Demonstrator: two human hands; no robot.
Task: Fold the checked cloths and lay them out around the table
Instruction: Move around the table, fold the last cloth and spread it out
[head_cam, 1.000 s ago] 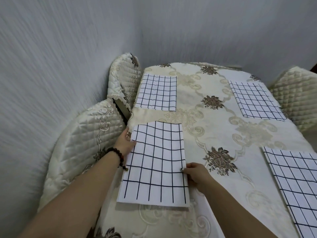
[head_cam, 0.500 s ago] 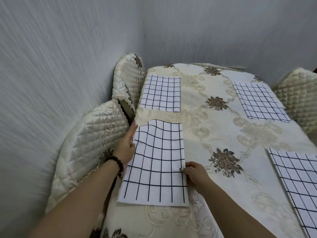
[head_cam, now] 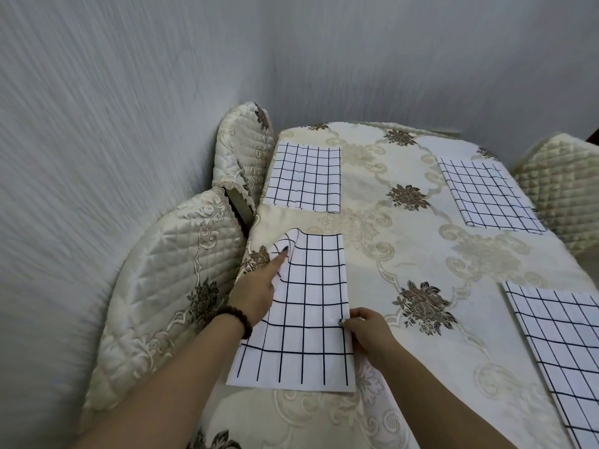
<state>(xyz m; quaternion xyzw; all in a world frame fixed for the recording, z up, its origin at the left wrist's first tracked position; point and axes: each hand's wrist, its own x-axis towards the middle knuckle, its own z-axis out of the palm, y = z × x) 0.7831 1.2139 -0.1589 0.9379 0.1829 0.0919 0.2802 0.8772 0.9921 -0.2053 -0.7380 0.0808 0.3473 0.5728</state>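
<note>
One checked cloth (head_cam: 308,322) lies on the surface (head_cam: 408,251) just beside the near chair (head_cam: 155,286), long axis alongside it. Our left hand (head_cam: 257,290) presses straight fingers (head_cam: 281,256) on its rucked chair-side corner; our right hand (head_cam: 368,333) pinches the opposite edge.

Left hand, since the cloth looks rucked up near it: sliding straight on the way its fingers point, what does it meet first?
The left hand would first meet the raised far-left corner of the near checked cloth, just ahead of it; beyond lies bare tablecloth, though depth is hard to judge.
</note>
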